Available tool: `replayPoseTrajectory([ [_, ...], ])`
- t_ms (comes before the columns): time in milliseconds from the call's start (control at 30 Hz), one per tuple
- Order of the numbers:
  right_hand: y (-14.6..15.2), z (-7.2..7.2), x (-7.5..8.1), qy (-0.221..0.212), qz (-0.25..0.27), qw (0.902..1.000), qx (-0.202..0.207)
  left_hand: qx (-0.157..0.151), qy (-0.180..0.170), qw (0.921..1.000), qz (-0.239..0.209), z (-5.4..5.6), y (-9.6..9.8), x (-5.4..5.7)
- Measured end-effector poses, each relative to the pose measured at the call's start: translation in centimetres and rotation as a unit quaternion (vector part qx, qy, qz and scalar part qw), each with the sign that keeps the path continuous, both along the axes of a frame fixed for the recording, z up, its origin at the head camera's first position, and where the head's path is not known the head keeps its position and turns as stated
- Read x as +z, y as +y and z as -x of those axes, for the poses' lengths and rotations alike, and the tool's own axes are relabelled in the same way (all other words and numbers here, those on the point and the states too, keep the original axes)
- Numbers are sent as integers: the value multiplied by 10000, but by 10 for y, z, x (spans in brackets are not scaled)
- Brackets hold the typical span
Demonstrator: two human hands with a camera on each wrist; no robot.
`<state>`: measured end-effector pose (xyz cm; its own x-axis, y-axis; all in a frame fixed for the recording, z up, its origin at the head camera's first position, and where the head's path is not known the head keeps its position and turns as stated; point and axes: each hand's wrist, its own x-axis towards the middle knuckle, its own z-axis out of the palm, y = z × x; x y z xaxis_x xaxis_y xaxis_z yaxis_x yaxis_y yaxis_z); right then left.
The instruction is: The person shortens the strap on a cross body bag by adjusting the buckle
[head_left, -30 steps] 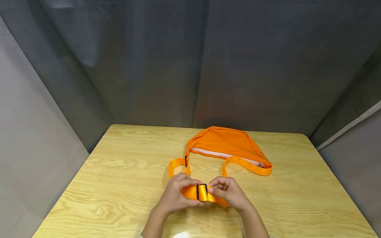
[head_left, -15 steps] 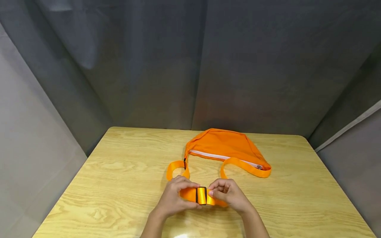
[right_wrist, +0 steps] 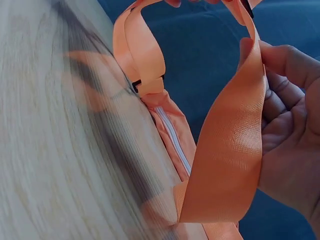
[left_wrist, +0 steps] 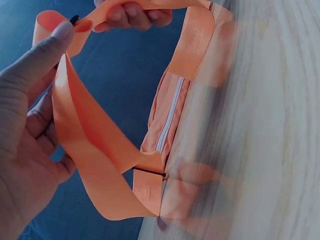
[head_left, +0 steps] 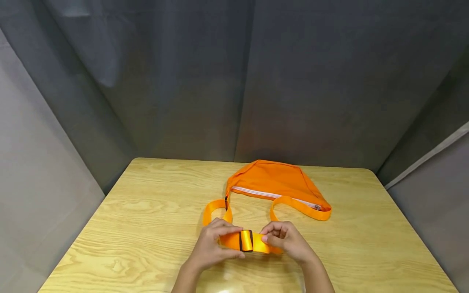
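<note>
As the head view has it, the strap [head_left: 259,243] runs 9 to 3 o'clock, threaded through a black buckle [head_left: 240,241] whose side bars stand about 12 to 6. Left hand [head_left: 208,244] sits at the buckle's 9: index finger on the top edge, thumb on the bottom edge, spread about one strap width, gripping buckle and webbing together. Right hand [head_left: 289,241] is at its 3: thumb and index pinched tight on the strap, short bare run of webbing between buckle and thumb. Both wrist views put that section up off the worktop [head_left: 128,228]. Orange bag [head_left: 276,179] lies at 1 o'clock from the buckle, far side; its white zipper [head_left: 256,192] slants from 9 toward 4, pull at the 4 end. Left loop [head_left: 207,212] is between 10 and 11, black slider [head_left: 226,203] on its 2 o'clock side. Right loop [head_left: 298,205] at 2, reaching the bag's near corner. In the way: each hand masks strap behind it. Dark curtain [head_left: 183,81] at 12.
</note>
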<state>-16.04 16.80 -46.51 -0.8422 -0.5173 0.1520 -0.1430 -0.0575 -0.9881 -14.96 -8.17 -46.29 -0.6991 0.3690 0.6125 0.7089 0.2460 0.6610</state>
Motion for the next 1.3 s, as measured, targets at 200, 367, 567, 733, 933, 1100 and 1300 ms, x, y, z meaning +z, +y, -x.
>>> replayPoseTrajectory([
  [200,-2,0,2,39,217,9998,30,100,-331,9994,22,-1,5,3],
  [367,-10,-1,1,-34,416,9990,143,84,-451,9989,-31,-11,5,19],
  [567,-10,0,-1,-216,190,9994,170,30,-296,9995,-81,-18,5,35],
  [733,1,3,0,-254,-263,9992,164,-5,-416,9990,-131,-17,3,37],
  [933,6,4,1,65,21,9995,320,-298,-501,9979,-291,-11,2,30],
  [1100,3,4,-2,181,455,9976,482,-375,-453,9977,-334,-3,1,10],
  [1300,-2,3,-1,186,559,9973,434,-323,-508,9977,-298,-2,3,6],
])
